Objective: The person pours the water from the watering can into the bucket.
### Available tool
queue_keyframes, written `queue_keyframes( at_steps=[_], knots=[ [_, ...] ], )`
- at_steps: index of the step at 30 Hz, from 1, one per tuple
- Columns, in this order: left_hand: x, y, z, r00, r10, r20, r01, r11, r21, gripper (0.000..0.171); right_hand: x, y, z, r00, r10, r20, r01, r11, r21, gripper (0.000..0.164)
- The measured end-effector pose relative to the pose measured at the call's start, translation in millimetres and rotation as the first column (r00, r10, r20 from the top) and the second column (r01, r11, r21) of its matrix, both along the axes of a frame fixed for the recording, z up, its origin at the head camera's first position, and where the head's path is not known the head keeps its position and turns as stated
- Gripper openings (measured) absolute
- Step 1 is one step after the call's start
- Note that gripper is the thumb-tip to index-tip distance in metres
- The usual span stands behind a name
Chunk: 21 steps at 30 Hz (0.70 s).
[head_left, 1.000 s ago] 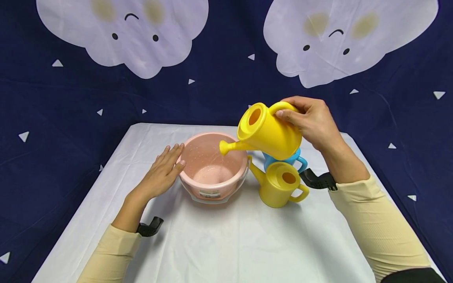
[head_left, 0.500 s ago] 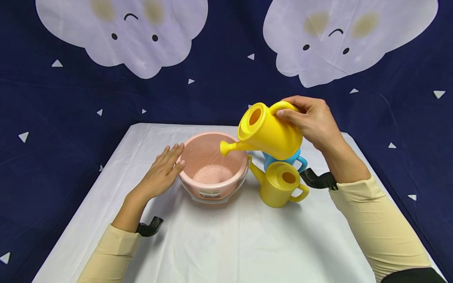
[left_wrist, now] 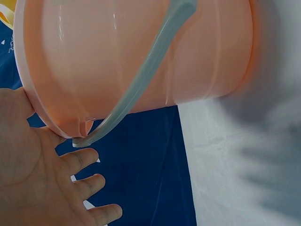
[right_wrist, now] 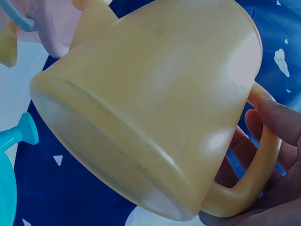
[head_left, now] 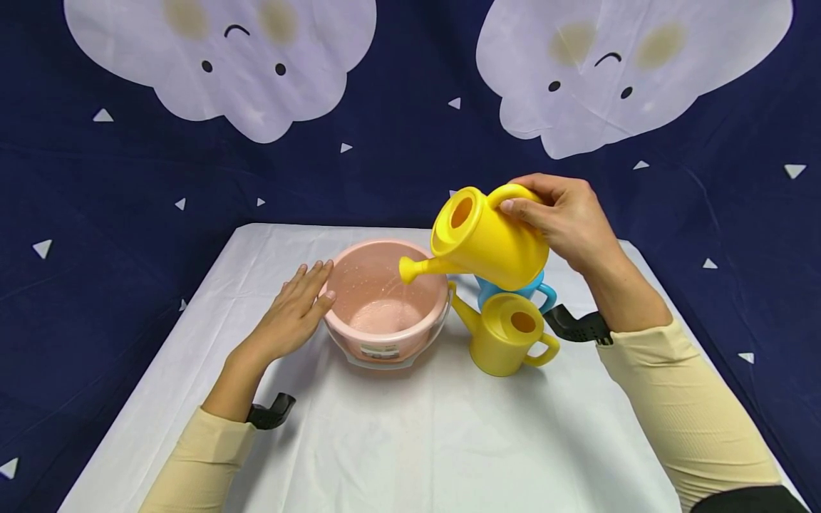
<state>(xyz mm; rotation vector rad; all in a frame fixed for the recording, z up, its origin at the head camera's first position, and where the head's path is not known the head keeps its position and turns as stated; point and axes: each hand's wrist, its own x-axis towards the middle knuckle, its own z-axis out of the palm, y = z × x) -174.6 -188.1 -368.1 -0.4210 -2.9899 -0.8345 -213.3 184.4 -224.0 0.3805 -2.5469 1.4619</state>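
My right hand [head_left: 567,217] grips the handle of a bright yellow watering can [head_left: 490,246], raised and tipped to the left. Its spout hangs over a pink bucket [head_left: 385,331], and thin streams of water fall from the spout into it. Fingers and thumb wrap round the handle [right_wrist: 263,165] in the right wrist view. My left hand [head_left: 291,310] lies with straight fingers against the bucket's left rim. In the left wrist view the palm [left_wrist: 28,165] faces the bucket wall, and the grey bail handle [left_wrist: 141,80] hangs down the bucket's side.
A second, duller yellow watering can [head_left: 503,338] stands upright right of the bucket, its spout by the rim. Behind it a blue watering can [head_left: 532,285] is partly hidden. All rest on a white-covered table [head_left: 398,442] before a dark blue cloud-print backdrop [head_left: 410,142].
Water keeps falling from the tipped can into the bucket. Both hands and the cans hold nearly the same places throughout.
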Motion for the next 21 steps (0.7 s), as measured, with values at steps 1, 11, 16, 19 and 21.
queue_keyframes(
  at_steps=[1, 11, 16, 19, 21],
  knots=[
    [0.1, 0.0, 0.0, 1.0, 0.0, -0.001, 0.0, 1.0, -0.001, 0.06, 0.1, 0.0, 0.1, 1.0, 0.002, -0.002, -0.002, 1.0, 0.002, 0.035],
    [0.4, 0.3, -0.2, 1.0, -0.001, -0.005, 0.001, 1.0, 0.003, 0.06, -0.1, -0.8, 0.6, 1.0, 0.021, -0.014, -0.021, 1.0, -0.01, 0.033],
    [0.2, 0.5, -0.8, 1.0, -0.001, -0.003, 0.001, 1.0, 0.005, 0.06, 0.2, -1.2, 1.3, 1.0, 0.018, -0.009, -0.018, 1.0, 0.002, 0.034],
    [0.2, 0.5, -0.4, 1.0, -0.003, -0.002, 0.003, 1.0, 0.003, 0.06, 0.2, -1.5, 1.8, 1.0, 0.016, -0.006, -0.016, 1.0, 0.01, 0.034],
    [0.2, 0.4, -0.1, 1.0, -0.004, -0.002, 0.004, 1.0, 0.003, 0.06, 0.3, -1.5, 2.0, 1.0, 0.015, -0.006, -0.015, 1.0, 0.015, 0.034]
  ],
)
